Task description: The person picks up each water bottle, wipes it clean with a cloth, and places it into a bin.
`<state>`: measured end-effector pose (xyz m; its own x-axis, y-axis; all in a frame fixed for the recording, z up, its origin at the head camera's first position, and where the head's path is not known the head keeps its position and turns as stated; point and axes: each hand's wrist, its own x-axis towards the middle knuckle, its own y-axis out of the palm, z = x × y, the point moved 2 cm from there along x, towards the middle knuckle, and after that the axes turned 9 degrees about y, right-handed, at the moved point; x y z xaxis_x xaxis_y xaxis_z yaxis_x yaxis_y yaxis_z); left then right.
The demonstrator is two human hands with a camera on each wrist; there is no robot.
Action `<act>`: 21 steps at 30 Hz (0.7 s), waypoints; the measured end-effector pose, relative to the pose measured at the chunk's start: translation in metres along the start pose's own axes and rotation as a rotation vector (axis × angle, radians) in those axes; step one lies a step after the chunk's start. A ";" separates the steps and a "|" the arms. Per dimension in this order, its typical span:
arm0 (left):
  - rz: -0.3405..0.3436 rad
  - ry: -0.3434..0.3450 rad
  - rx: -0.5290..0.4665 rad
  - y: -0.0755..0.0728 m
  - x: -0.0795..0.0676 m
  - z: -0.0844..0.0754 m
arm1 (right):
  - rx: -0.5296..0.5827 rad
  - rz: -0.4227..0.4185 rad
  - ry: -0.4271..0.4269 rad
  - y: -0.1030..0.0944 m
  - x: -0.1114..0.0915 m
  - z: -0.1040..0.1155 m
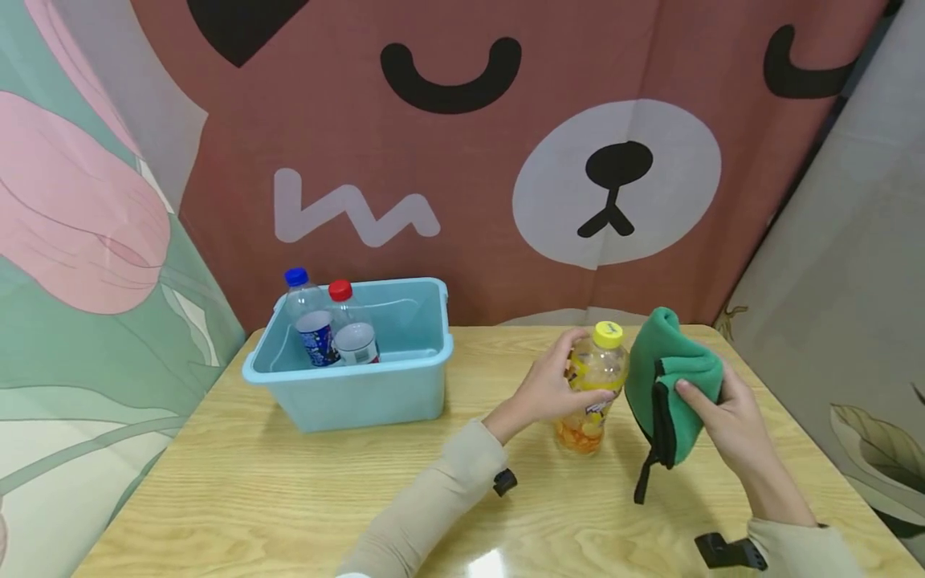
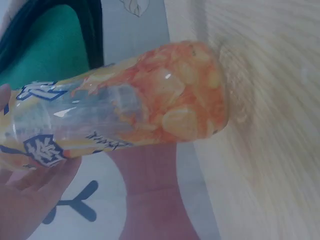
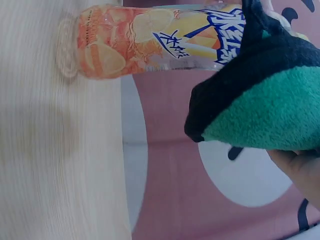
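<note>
Three bottles are in view, plus one tub, one cloth and two hands. The left hand (image 1: 552, 385) is curled round the upper half of the orange bottle (image 1: 591, 393), fingers wrapped on its labelled shoulder just below the yellow cap (image 1: 608, 334); this bottle stands upright on the wooden table (image 1: 289, 498), right of centre, its base on the tabletop. The left wrist view shows the bottle's lower part printed with orange fruit slices and a fingertip lying on the label. The right hand (image 1: 726, 417) grips one green cloth (image 1: 672, 377) with black edging, thumb pressed on its front and the fingers hidden behind the fold; the cloth touches the right side of the orange bottle, and a black strap hangs from it toward the table. To the left, well apart from the hands, sits one light blue tub (image 1: 361, 377). Inside it, at its left end, two clear bottles lean side by side: one with a blue cap (image 1: 296, 277), one with a red cap (image 1: 340, 290).
</note>
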<state>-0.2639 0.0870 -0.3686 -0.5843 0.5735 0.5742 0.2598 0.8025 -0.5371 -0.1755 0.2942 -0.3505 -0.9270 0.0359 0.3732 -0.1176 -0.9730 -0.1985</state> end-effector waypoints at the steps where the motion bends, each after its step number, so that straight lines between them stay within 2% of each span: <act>1: 0.000 0.003 -0.004 -0.003 -0.003 -0.001 | 0.016 0.019 -0.004 0.006 0.002 -0.001; 4: 0.000 0.009 -0.018 -0.011 -0.013 -0.003 | 0.086 0.100 -0.023 0.022 0.009 -0.002; 8: -0.009 0.014 -0.022 -0.021 -0.025 -0.003 | 0.124 0.210 -0.024 0.038 0.014 -0.004; 15: 0.007 0.036 0.025 -0.032 -0.039 -0.005 | -0.061 0.328 0.016 0.050 0.014 -0.004; 21: 0.034 0.030 0.094 -0.037 -0.040 -0.010 | -0.094 0.387 -0.001 0.052 0.011 -0.004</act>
<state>-0.2422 0.0361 -0.3653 -0.5526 0.6062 0.5719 0.2051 0.7641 -0.6117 -0.1934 0.2449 -0.3604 -0.9088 -0.3299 0.2553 0.2085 -0.8893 -0.4070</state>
